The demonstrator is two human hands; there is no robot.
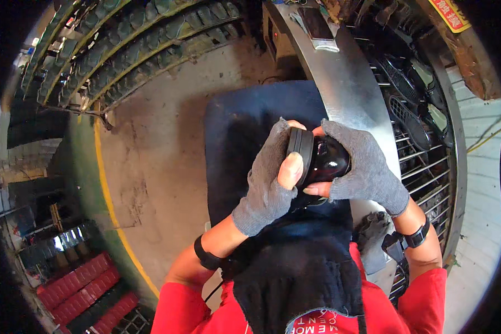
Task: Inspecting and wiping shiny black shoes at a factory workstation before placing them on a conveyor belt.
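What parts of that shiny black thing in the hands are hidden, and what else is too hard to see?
Head view:
- Shiny black object: the left hand and right hand, in grey fingerless gloves, cover both ends, so its full shape is hidden.
- Its underside: faces away from the camera.
- Dark cloth: covers the lap and whatever lies below.
- Racks of dark pieces: too small and bent by the lens to identify.
- Right edge: cut off by the black rim.

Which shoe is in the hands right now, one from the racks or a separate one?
A separate one: the glossy black shoe, clasped between the left hand and right hand. The shoes on the rack at right lie untouched.
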